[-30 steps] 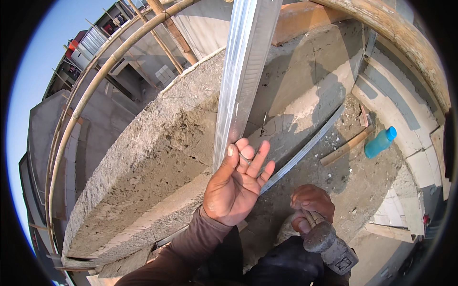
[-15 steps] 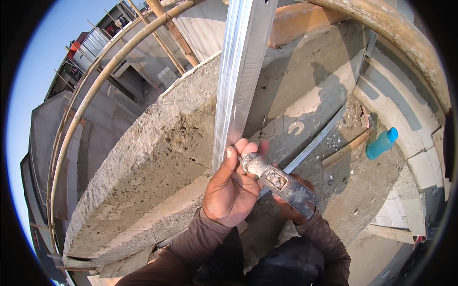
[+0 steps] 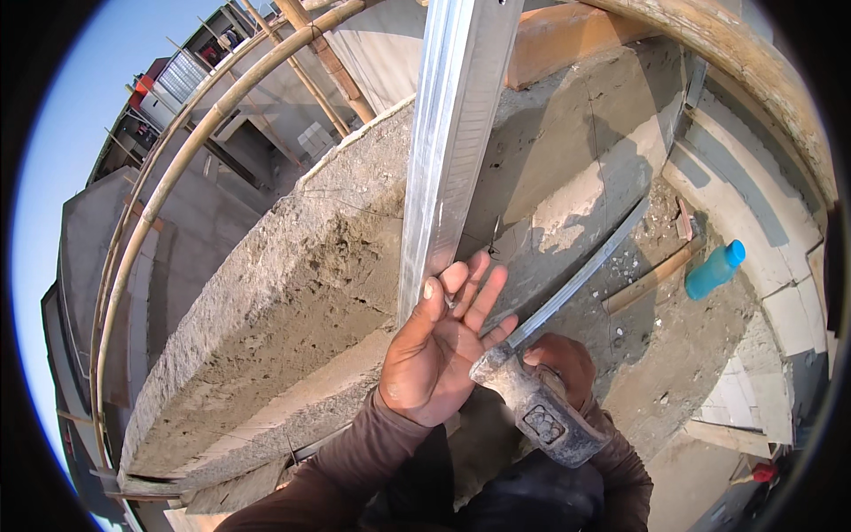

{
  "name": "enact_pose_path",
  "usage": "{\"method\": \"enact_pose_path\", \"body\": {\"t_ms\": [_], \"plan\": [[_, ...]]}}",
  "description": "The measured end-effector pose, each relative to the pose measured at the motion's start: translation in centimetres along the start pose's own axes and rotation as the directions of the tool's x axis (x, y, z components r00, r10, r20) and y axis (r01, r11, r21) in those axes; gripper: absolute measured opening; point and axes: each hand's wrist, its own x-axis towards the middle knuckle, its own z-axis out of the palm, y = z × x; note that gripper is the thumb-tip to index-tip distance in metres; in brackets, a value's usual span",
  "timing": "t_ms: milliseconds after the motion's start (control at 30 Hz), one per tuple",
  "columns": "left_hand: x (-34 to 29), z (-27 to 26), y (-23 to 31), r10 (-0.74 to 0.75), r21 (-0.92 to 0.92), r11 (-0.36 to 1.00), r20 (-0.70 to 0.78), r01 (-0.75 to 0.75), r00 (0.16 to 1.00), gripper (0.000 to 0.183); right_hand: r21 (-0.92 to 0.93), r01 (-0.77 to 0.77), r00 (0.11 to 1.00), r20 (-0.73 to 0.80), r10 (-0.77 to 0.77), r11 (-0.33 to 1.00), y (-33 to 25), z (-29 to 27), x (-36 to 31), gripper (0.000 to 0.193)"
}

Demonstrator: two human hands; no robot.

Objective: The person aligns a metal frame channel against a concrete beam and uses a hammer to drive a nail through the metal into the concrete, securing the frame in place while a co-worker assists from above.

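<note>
My left hand (image 3: 432,363) is palm up at the lower end of a shiny metal channel (image 3: 450,133). Thumb and index finger pinch a small nail (image 3: 449,302) beside the channel's edge, while the other fingers are spread apart. The nail's tip is hidden. To the right, my right hand (image 3: 565,365) is closed around a hammer whose worn, dusty head (image 3: 542,417) hangs just right of my left palm, apart from the nail. Most of the hammer's handle is hidden. The channel stands upright against a rough concrete edge (image 3: 266,293).
Another metal strip (image 3: 585,270) runs behind my right hand across the dusty floor. A blue bottle (image 3: 712,273) lies to the right, near a wooden piece (image 3: 651,277). Bamboo poles (image 3: 191,146) curve along the left, and a thick pole (image 3: 736,62) crosses the upper right.
The hammer head has swung back from the nail, down and to the right. The free fingers of my left hand have spread out; its pinch stays near the channel.
</note>
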Motion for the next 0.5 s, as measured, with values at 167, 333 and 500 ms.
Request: {"method": "enact_pose_path", "body": {"t_ms": [167,333,500], "plan": [[0.2,0.1,0.1,-0.007,0.037,0.999,0.036,0.006,0.999,0.036,-0.037,-0.2,0.971,0.127,0.203,0.979,0.3,0.2,0.1,0.043],[0.0,0.0,0.0,0.003,0.009,1.0,0.013,-0.003,1.0,0.037,0.129,-0.018,1.0,-0.022,0.021,0.992,0.9,0.8,-0.2,0.04],[0.1,0.4,-0.2,0.035,0.0,0.999,0.003,-0.035,0.999,0.037,-0.023,-0.194,0.978,0.075,0.195,0.981,0.3,-0.5,0.5,0.03]]}}
